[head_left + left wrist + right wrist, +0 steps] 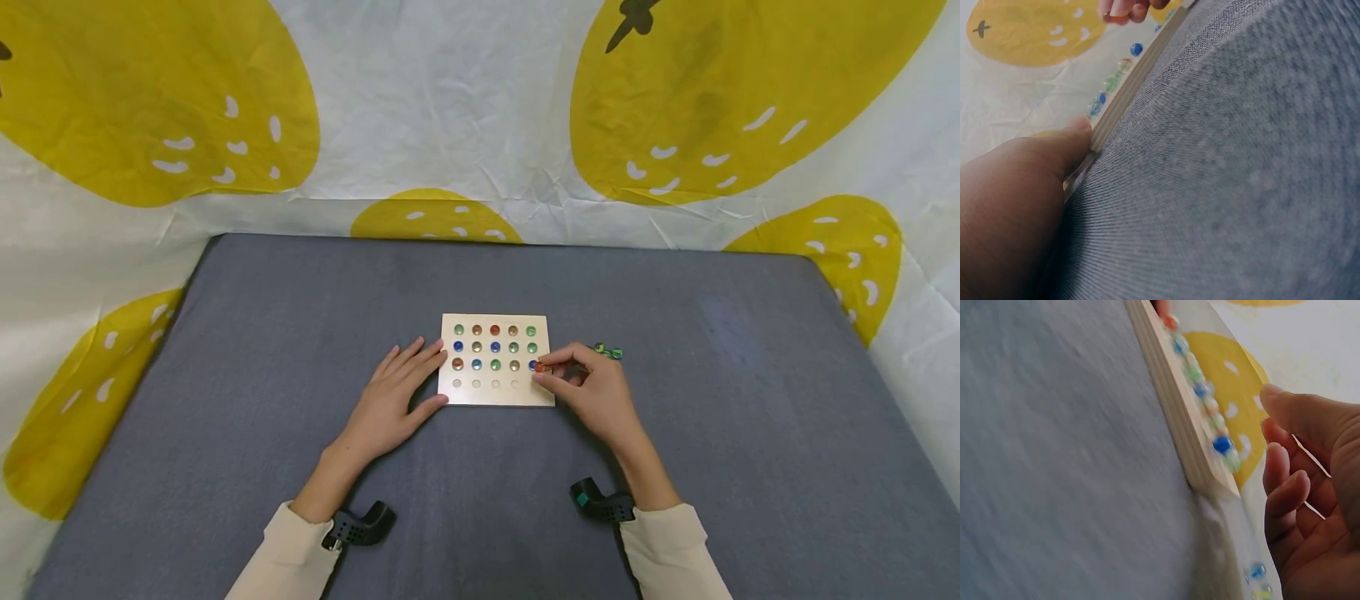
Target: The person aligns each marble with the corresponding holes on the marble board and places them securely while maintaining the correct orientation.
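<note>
Red marble (pixel 540 367) in right hand (pixel 598 393) above wooden board (pixel 486 374)

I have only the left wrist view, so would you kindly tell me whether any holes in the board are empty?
Observer: Yes, the head view shows four empty holes in the row of the board nearest the person.
Operator: Thank you; are there any loose marbles off the board?
Observer: Yes, a few lie on the table to the right of the board, just past the right hand.
Operator: And where are the left hand's index and middle fingertips?
Observer: In the head view, they are at the board's left edge.
</note>
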Demonstrator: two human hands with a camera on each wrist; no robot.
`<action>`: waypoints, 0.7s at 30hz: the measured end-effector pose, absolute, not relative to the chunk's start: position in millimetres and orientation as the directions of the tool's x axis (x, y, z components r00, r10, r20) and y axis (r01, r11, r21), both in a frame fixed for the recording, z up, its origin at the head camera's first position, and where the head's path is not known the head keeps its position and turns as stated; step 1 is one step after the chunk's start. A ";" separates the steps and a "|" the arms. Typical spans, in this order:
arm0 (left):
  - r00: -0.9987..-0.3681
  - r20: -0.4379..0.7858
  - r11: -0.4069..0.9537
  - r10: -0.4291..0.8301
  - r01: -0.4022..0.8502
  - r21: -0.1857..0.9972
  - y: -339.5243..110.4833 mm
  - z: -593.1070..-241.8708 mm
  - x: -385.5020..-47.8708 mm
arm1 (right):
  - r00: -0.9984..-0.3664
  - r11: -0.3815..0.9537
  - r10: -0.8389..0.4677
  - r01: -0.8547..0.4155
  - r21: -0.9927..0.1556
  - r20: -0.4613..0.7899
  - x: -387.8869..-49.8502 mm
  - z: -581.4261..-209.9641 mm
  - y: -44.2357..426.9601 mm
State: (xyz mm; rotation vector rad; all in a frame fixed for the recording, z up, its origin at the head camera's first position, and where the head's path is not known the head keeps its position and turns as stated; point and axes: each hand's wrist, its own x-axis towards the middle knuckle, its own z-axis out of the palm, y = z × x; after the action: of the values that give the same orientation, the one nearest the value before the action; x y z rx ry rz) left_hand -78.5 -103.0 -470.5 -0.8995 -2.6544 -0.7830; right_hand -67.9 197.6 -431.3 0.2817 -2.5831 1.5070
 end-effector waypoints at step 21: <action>-0.789 0.356 0.665 0.500 0.614 0.426 -106.0 -465.2 -84.0 | -0.954 0.456 -0.128 -0.299 -0.838 0.271 -65.5 -433.7 144.3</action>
State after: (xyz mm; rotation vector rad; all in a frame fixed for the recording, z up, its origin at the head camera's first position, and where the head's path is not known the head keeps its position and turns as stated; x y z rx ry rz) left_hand -84.0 -106.0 -465.2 -0.9057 -2.6717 -0.7971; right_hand -65.5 144.3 -433.7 0.3751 -2.5327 1.5101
